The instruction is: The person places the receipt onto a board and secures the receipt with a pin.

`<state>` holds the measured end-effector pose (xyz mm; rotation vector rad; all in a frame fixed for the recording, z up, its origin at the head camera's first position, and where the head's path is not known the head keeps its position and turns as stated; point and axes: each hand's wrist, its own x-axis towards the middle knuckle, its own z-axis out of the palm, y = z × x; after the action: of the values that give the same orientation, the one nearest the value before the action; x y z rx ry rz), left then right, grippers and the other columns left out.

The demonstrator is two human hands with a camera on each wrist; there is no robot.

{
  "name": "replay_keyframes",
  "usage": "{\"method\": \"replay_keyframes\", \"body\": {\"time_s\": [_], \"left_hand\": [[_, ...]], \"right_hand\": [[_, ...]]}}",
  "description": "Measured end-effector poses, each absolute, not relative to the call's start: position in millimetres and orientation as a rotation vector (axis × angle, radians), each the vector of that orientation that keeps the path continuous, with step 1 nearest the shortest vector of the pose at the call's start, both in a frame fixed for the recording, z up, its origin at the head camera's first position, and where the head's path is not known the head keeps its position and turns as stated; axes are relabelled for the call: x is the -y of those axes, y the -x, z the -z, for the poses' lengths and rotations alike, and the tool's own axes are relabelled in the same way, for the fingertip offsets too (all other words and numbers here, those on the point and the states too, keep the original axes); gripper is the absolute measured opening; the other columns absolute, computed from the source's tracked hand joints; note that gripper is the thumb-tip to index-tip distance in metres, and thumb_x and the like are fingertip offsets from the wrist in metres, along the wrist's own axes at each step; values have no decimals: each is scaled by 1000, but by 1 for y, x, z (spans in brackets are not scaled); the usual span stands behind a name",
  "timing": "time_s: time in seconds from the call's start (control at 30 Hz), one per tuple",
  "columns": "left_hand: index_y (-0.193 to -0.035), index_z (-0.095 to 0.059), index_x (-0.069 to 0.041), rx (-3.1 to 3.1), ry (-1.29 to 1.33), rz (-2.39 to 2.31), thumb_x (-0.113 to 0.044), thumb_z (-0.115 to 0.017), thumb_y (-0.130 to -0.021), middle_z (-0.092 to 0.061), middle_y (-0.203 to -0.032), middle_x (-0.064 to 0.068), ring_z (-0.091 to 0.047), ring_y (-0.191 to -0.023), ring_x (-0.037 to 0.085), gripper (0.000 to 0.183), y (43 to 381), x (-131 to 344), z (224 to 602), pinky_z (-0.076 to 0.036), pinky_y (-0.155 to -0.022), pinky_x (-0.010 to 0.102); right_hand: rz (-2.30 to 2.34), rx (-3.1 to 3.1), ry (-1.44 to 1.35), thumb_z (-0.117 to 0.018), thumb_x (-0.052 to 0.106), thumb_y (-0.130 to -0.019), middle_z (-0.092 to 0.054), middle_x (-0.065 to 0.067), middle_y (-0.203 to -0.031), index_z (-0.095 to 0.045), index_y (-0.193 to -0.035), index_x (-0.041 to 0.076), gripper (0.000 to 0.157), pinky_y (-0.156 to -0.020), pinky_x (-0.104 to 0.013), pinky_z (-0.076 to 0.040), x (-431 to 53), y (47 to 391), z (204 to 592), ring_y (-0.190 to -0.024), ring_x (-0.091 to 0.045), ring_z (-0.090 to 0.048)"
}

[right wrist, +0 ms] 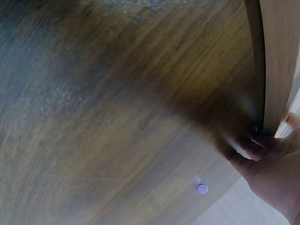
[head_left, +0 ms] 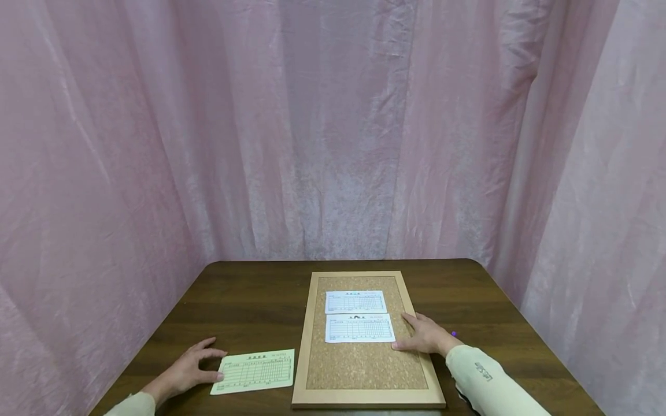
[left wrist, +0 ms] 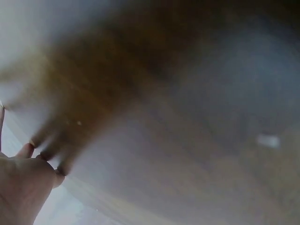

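Note:
A pale green printed form (head_left: pixel 255 371) lies on the table to the left of a wood-framed corkboard (head_left: pixel 366 370). My left hand (head_left: pixel 185 368) rests at the form's left edge, its thumb and index finger touching that edge but spread apart. Two white printed forms, an upper one (head_left: pixel 340 303) and a lower one (head_left: pixel 359 332), lie one above the other on the cork. My right hand (head_left: pixel 428 336) lies across the board's right frame, thumb beside the lower white form. In the right wrist view, some of its fingers (right wrist: pixel 243 164) reach down outside the frame (right wrist: pixel 280 61).
A small purple round piece (head_left: pixel 454 333) sits on the dark wooden table (head_left: pixel 250 300) right of the board; it also shows in the right wrist view. Pink curtains (head_left: pixel 343 144) hang behind and at both sides. The left wrist view is mostly blurred.

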<state>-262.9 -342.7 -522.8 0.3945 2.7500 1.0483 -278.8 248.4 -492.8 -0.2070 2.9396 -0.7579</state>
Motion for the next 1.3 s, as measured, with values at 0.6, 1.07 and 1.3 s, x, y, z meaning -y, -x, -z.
{"method": "replay_keyframes", "body": {"time_s": [0.6, 1.07, 1.3], "left_hand": [[-112, -75, -19, -2843, -359, -1015, -39, -85, -76, -32, -150, 34, -18, -135, 63, 43, 259, 334, 518, -19, -98, 79], [-109, -68, -3, -2863, -233, -1243, -17, -81, -83, -66, -97, 3, -59, -90, 20, 32, 276, 316, 506, -48, -72, 33], [-112, -67, 0, -2898, -191, -1365, -7, -77, -86, -63, -89, 3, -55, -81, 17, 29, 282, 307, 500, -45, -62, 27]], "right_hand": [[744, -2948, 224, -83, 57, -72, -36, -33, -148, -42, -149, 3, 102, -104, -63, -33, -249, 279, 493, -135, -52, -34], [759, -2919, 174, -82, 60, -72, -34, -32, -149, -42, -150, 6, 103, -104, -65, -32, -250, 279, 495, -136, -51, -33], [755, -2916, 173, -82, 58, -73, -33, -33, -149, -41, -150, 6, 102, -103, -66, -32, -250, 278, 493, -136, -52, -32]]}}
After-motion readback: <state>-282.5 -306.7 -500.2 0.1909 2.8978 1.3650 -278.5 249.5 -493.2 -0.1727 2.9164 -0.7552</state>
